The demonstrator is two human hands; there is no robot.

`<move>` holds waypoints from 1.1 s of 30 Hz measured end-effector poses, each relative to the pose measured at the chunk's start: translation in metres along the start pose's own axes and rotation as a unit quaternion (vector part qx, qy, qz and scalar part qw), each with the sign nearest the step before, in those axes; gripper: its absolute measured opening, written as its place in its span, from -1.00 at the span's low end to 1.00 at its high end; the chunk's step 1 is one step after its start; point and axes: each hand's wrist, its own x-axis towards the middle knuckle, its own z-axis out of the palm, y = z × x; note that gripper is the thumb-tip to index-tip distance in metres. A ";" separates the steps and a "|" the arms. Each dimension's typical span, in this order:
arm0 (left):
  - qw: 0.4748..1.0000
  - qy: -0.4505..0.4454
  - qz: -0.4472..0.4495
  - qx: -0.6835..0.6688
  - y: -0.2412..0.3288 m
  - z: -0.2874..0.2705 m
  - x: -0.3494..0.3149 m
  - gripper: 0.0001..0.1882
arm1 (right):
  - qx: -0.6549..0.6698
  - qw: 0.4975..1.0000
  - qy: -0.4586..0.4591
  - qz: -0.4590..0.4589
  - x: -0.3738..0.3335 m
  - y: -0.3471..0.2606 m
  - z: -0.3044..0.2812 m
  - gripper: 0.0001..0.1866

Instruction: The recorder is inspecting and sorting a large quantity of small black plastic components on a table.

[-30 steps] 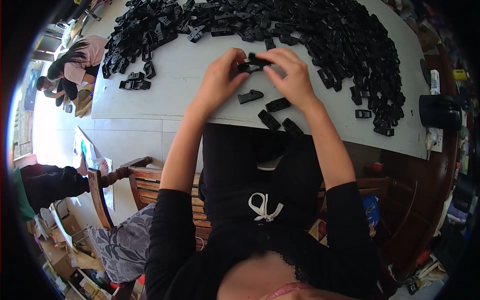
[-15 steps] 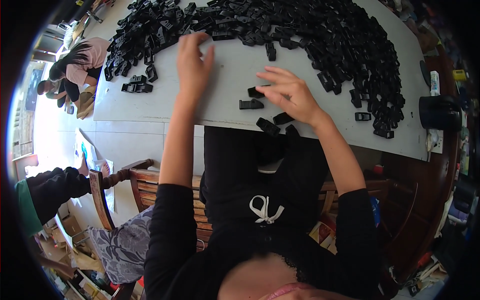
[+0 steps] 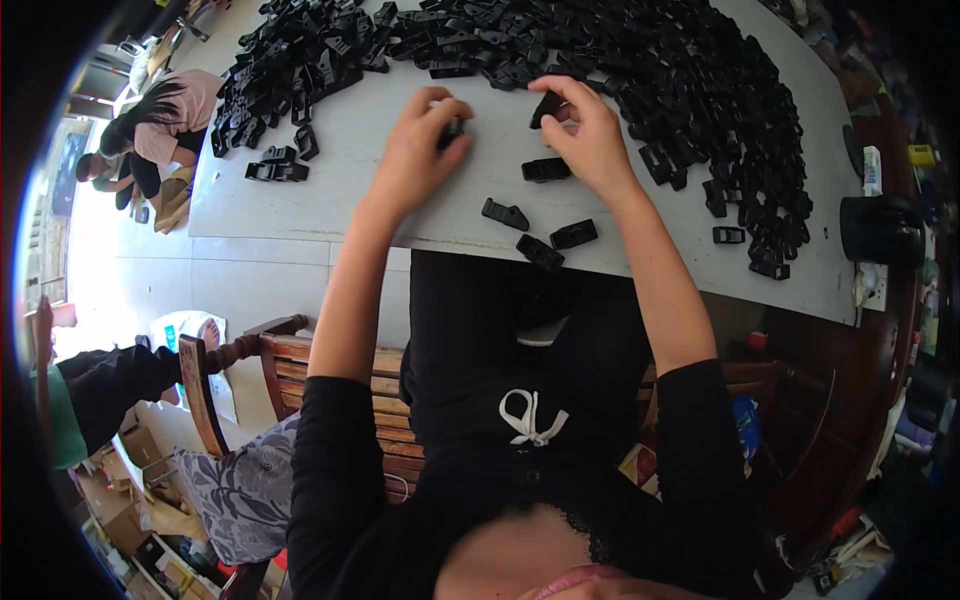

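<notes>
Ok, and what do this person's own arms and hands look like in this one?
Plain black sleeves reach to about the elbows, leaving the forearms bare. The left hand and right hand are both ungloved. I can make out no watch, bracelet, ring, cable or marking on either.

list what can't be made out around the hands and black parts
- Head view: most of the dark piece at the left hand, and whether it is gripped; that hand covers it.
- Head view: one end of the black part in the right hand; that hand hides it.
- Head view: the black pile, far side; cut off by the top edge.
</notes>
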 end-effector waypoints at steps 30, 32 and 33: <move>0.971 0.070 -0.024 0.226 -0.030 0.020 0.059 -0.80 | -0.230 0.955 0.110 -0.154 0.013 0.028 -0.022 -0.76; 0.977 0.053 -0.002 0.208 -0.032 0.017 0.050 -0.80 | -0.376 0.915 0.078 -0.122 0.020 0.029 -0.019 -0.79; 0.982 0.034 0.019 0.186 -0.033 0.016 0.045 -0.81 | -0.376 0.915 0.079 -0.123 0.018 0.030 -0.020 -0.79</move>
